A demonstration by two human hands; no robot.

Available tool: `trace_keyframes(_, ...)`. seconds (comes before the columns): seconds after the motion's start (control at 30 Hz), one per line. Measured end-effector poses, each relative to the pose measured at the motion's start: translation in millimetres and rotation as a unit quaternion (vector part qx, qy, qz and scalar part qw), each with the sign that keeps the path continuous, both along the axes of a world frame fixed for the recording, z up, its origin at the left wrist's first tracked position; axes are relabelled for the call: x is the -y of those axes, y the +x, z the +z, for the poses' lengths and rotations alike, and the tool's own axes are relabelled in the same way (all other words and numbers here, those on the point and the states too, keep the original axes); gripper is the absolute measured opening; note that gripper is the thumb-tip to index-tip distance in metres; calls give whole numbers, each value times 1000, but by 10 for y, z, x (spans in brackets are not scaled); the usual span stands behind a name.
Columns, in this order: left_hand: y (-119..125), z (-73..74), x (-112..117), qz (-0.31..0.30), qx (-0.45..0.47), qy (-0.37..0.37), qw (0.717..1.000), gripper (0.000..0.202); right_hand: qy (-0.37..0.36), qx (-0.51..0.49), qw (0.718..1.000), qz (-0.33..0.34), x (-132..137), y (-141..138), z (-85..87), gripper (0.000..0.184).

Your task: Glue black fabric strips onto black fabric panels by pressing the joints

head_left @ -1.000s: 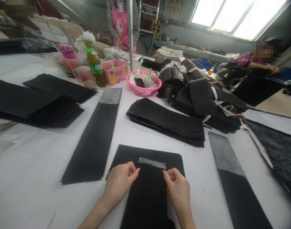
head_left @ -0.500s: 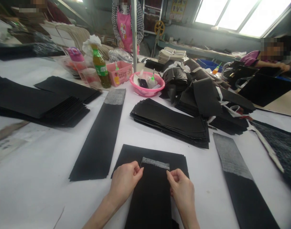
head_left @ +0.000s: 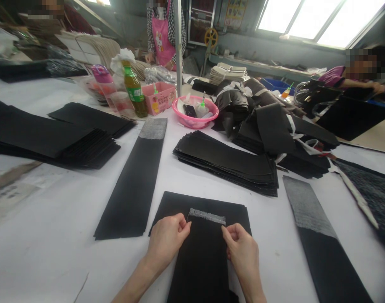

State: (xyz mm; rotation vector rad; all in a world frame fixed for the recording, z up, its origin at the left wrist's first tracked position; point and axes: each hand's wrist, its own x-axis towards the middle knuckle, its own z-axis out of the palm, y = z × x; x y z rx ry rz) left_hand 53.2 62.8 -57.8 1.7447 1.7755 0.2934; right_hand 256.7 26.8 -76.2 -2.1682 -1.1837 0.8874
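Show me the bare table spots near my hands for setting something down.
Widest: white table left of the left hand, bordered by the long black strip. Narrower: between right hand, on the narrow strip, and the grey-ended strip. Crowded: beyond the strip stack, around the pink basin and black heap.

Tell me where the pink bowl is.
In the head view, the pink bowl sits far across the table, centre, between the pink box and the dark heap.
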Motion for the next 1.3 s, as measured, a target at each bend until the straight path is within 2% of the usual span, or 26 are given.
trace_keyframes(0.53,-11,-7,-9,-2,12,-9,1000,28,13,-18,1000,0,13,15,-33,34)
trace_keyframes(1.3,-6,22,-9,3,12,2,1000,26,-5,7,1000,13,13,8,19,31)
